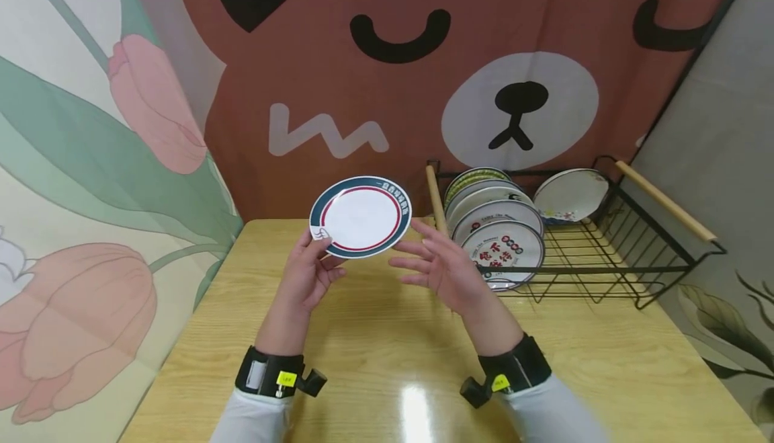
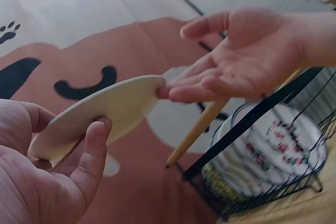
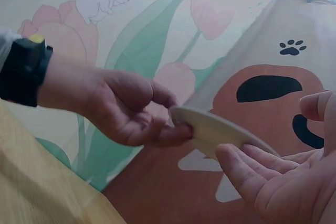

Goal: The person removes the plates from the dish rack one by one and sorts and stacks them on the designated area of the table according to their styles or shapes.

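A white plate [image 1: 361, 220] with a dark blue rim band, a red ring and white lettering is held up above the table, its face toward the head camera. My left hand [image 1: 309, 269] pinches its lower left edge, thumb on the face and fingers beneath. The pale underside of the plate [image 2: 113, 109] shows in the left wrist view. At the plate's right edge is my right hand [image 1: 444, 265], its fingers spread and fairly straight. In the left wrist view, fingertips of the right hand [image 2: 247, 59] are right at the rim, with the thumb apart from it.
A black wire dish rack [image 1: 580, 269] with wooden handles stands on the wooden table [image 1: 375, 349] at the right. Several plates [image 1: 504, 255] lean upright in its left part; a white bowl-like dish [image 1: 571, 195] sits at its back right. A printed curtain [image 1: 326, 80] hangs behind.
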`<state>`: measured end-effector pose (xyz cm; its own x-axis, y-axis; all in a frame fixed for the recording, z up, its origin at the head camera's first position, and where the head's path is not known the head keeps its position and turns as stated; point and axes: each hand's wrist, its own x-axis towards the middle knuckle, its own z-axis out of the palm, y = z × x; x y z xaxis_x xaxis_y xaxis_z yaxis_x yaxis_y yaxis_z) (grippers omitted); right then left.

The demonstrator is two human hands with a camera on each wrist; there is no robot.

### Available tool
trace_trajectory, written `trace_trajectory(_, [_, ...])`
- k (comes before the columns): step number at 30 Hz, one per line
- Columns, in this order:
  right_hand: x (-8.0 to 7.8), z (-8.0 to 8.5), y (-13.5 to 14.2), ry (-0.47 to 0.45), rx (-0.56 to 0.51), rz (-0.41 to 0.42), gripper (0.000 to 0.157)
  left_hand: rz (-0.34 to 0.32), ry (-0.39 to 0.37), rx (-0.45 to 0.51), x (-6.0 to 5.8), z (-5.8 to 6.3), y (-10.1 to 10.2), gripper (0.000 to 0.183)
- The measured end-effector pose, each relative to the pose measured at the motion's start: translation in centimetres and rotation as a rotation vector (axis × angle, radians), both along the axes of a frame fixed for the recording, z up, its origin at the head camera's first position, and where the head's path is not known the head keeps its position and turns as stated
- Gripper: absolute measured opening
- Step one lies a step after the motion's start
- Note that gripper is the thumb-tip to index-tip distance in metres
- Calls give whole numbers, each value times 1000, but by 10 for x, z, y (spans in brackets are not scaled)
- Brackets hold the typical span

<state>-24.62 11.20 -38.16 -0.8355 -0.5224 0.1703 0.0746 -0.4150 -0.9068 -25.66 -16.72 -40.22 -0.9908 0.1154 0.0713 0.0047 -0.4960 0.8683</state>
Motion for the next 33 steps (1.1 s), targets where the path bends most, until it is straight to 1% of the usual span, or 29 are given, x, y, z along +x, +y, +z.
trace_trajectory(4, [-5,-3,-21,-40,25,-8,58,61,-47,12,-11,-8,-16,54])
trace_trajectory(7, [-13,-12,-39,-98,11,-8,57,95,-100,18,-19,-16,-26,56])
trace_trajectory(10, [-21,-25,-56,-166,5,-27,58,135,-166,19,-28,-27,-35,58])
trace_trajectory(14, [-31,-44,-72,-251,-6,-65,60,192,-255,4,-38,-45,-44,59])
trace_trajectory(17, [-37,-58,-81,-311,-26,-86,60,220,-309,0,-44,-59,-50,60])
trace_trajectory(20, [-41,-72,-89,-358,-31,-96,61,244,-356,22,-50,-72,-56,61])
trace_trajectory(25, [-43,-91,-101,-407,-15,-89,63,272,-398,49,-54,-87,-62,62])
trace_trajectory(28, [-43,-100,-107,-427,-5,-83,65,279,-407,39,-54,-92,-64,64])
trace_trajectory(33, [-42,-113,-112,-450,37,-100,65,285,-434,10,-53,-98,-66,66])
